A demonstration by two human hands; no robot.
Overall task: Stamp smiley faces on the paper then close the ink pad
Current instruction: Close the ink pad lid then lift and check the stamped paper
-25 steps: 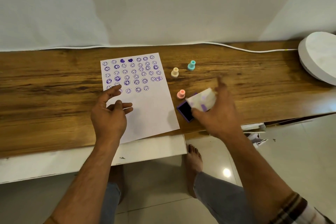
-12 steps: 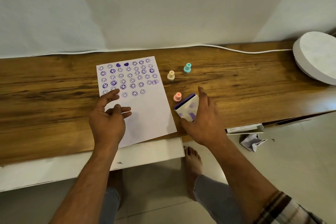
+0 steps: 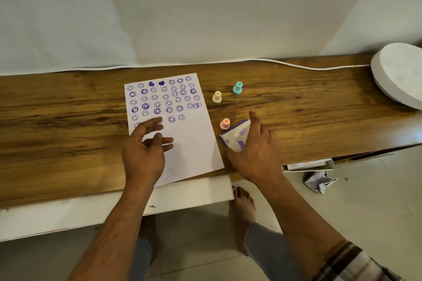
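A white sheet of paper (image 3: pixel 182 143) lies on the wooden table (image 3: pixel 68 121), its upper half covered with several purple smiley stamps. My left hand (image 3: pixel 146 150) rests over the sheet's lower left, fingers spread, holding nothing. The ink pad (image 3: pixel 236 136), white lid with purple smudges over a purple base, sits just right of the paper with its lid down. My right hand (image 3: pixel 255 155) lies on its right side, fingers pressing the lid. Three small stamps stand nearby: pink (image 3: pixel 225 123), cream (image 3: pixel 217 97), teal (image 3: pixel 237 88).
A round white object (image 3: pixel 399 73) sits at the table's far right, with a white cable (image 3: pixel 296 65) running along the back edge. White cloth covers the wall behind. Crumpled paper (image 3: pixel 317 181) lies on the floor, and a white board (image 3: pixel 182 196) sticks out under the table edge.
My right hand brought the raised lid down over the dark ink surface; the pad now looks shut. The left hand stayed on the paper.
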